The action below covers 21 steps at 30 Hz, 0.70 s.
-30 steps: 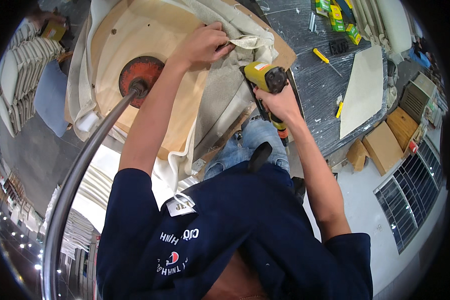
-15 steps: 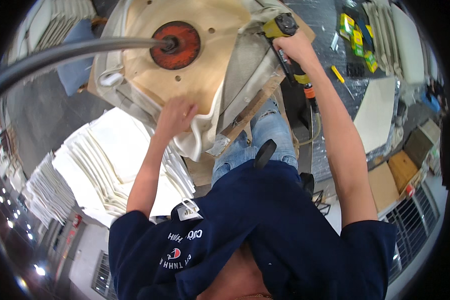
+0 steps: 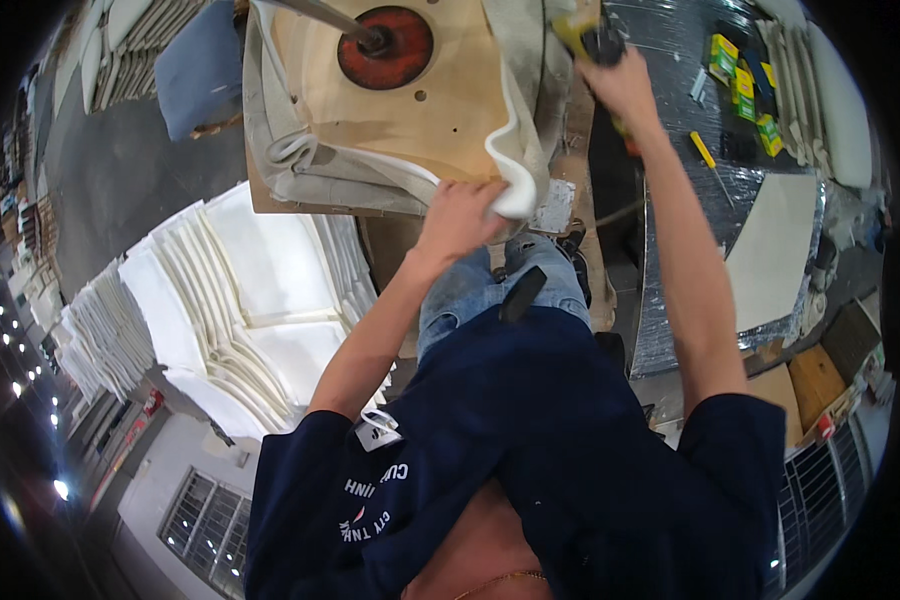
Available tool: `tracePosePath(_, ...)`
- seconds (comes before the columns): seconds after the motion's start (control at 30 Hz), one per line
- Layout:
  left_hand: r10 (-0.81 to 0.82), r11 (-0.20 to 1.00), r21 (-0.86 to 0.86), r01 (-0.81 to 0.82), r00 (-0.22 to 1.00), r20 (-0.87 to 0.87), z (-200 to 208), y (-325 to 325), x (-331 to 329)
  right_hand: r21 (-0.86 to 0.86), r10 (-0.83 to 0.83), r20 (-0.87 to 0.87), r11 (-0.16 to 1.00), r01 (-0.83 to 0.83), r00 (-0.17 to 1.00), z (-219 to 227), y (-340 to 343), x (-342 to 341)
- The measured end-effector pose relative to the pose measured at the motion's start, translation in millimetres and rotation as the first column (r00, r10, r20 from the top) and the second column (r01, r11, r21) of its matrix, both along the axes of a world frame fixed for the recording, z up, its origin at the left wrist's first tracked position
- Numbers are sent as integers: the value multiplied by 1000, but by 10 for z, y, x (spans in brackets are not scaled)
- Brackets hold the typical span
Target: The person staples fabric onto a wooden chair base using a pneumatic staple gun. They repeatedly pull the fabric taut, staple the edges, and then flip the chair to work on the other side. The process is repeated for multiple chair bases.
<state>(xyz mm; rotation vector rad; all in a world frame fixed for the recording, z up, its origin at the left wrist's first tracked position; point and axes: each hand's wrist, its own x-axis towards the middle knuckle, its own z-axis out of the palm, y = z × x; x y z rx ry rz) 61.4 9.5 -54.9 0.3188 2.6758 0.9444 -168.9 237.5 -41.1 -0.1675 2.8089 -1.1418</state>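
A wooden seat panel [image 3: 370, 110] lies in front of me, with beige fabric and white foam padding [image 3: 515, 195] folded up around its edges. A red round pad [image 3: 390, 60] on a rod presses on the panel's middle. At the near right corner my left hand [image 3: 460, 220] is closed on the padded fabric edge, its fingers curled over the rim. My right hand [image 3: 622, 90] grips a yellow and black air staple gun [image 3: 575, 40], raised beside the seat's right side and blurred by motion.
Stacked white foam sheets [image 3: 255, 300] stand at left, below a blue-grey cushion [image 3: 200, 70]. On the plastic-wrapped table [image 3: 670, 230] at right lie a yellow-handled screwdriver [image 3: 705, 152], green-yellow boxes [image 3: 743, 93] and a beige panel [image 3: 775, 245].
The seat panel has turned and sits farther away. My left hand has shifted right, from the near edge to the foam corner. My right hand has lifted the staple gun off the fabric's side.
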Motion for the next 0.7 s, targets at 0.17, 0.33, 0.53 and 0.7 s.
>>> tracePosePath(0.17,274,931,-303,-203,937,216,-59,-263,-425,-20,-221,300,971,237,928,160,610,1385)
tracePosePath(0.33,-582,802,-452,389,678,-449,77,-214,-428,-26,-578,376,775,632,724,-410,1101,2796)
tracePosePath(0.53,-953,-296,-678,673,-157,261,62,286,-219,-187,-738,478,444,876,476,-381,674,3667)
tracePosePath(0.7,-946,-323,-556,766,-249,207,183,160,-659,-218,-791,513,254,942,333,-542,344,4206)
